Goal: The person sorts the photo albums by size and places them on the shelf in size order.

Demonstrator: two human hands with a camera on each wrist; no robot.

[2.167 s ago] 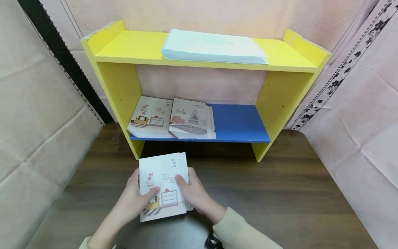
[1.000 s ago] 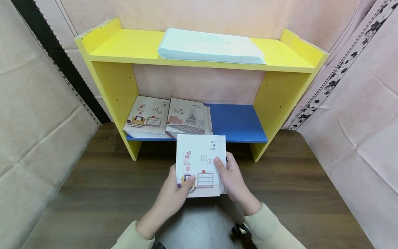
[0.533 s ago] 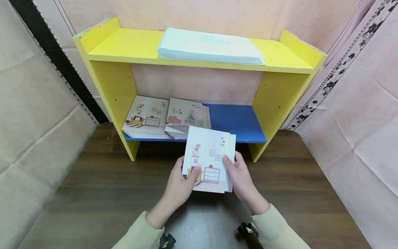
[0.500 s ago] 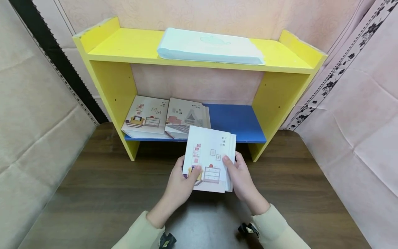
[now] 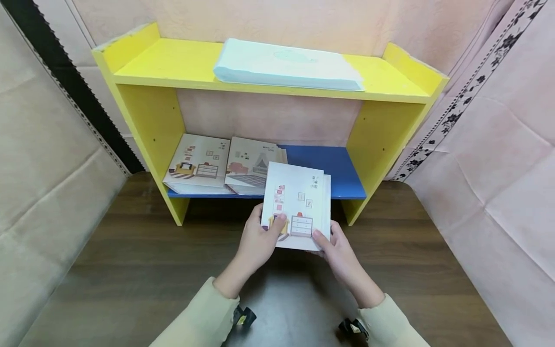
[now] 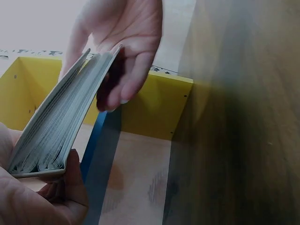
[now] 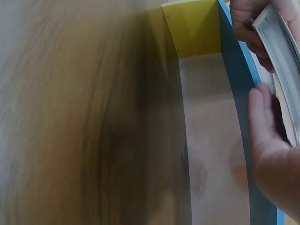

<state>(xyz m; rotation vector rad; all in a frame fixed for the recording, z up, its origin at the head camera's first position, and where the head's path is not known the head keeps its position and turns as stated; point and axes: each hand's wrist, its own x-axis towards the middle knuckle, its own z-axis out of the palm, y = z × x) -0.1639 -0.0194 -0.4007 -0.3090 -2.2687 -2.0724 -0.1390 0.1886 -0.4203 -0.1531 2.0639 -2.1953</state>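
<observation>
A white hardcover book (image 5: 299,193) with small furniture drawings on its cover is held up between both hands, before the lower shelf's front edge. My left hand (image 5: 256,241) grips its spine side, thumb on the cover and fingers curled behind. My right hand (image 5: 342,255) holds the lower right corner, thumb on the front and fingers underneath. The left wrist view shows the book's page edges (image 6: 61,117), with the covers spread slightly apart. Behind the book, the fingers (image 7: 262,108) of the right hand look fairly straight in the right wrist view.
A yellow bookcase (image 5: 151,130) stands on a dark wooden table (image 5: 130,270). Its blue lower shelf (image 5: 329,168) bears a left pile of books (image 5: 199,164) and a second pile (image 5: 247,166) beside it. A pale blue package (image 5: 286,67) lies on the top shelf.
Both hands have carried the book rightward and up toward the shelf. The right hand has slid down to the book's lower corner. Everything on the shelves has stayed in place.
</observation>
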